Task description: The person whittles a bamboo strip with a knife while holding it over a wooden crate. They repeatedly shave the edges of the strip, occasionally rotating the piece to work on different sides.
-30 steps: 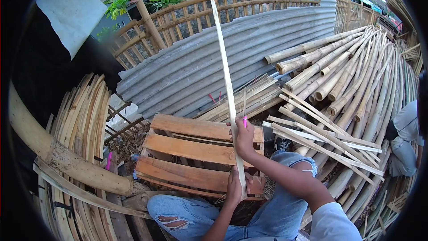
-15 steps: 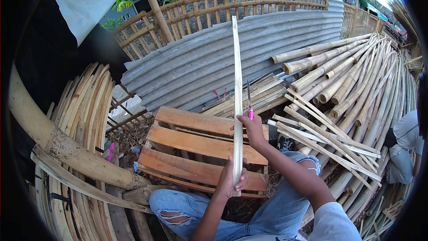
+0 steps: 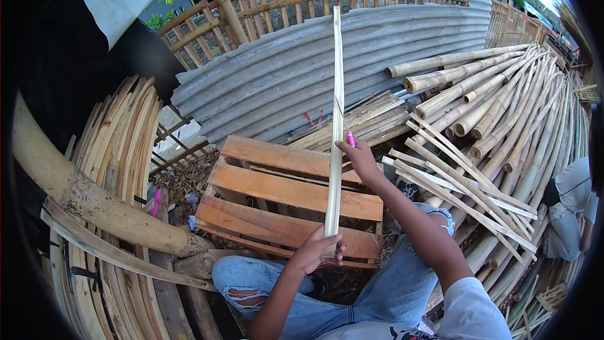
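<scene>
My left hand (image 3: 314, 250) is wrapped round the lower end of a long pale bamboo strip (image 3: 337, 88), which stands nearly upright before me. Higher up, my right hand (image 3: 357, 156) grips the pink handle of a knife (image 3: 350, 138) beside the strip. The knife's thin dark blade points up and lies against the strip. Behind both hands is a slatted orange-brown wooden crate (image 3: 277, 186), just past my knees.
Split bamboo strips (image 3: 113, 145) are stacked at the left, near a thick bamboo pole (image 3: 119, 220). Long bamboo poles (image 3: 491, 94) and loose strips (image 3: 465, 189) lie at the right. Corrugated sheeting (image 3: 264, 88) stands ahead. A crouching person (image 3: 569, 208) is at the far right.
The strip has risen slightly, and my left hand has moved up and a little left with it. The knife in my right hand has tilted left, its blade now against the strip.
</scene>
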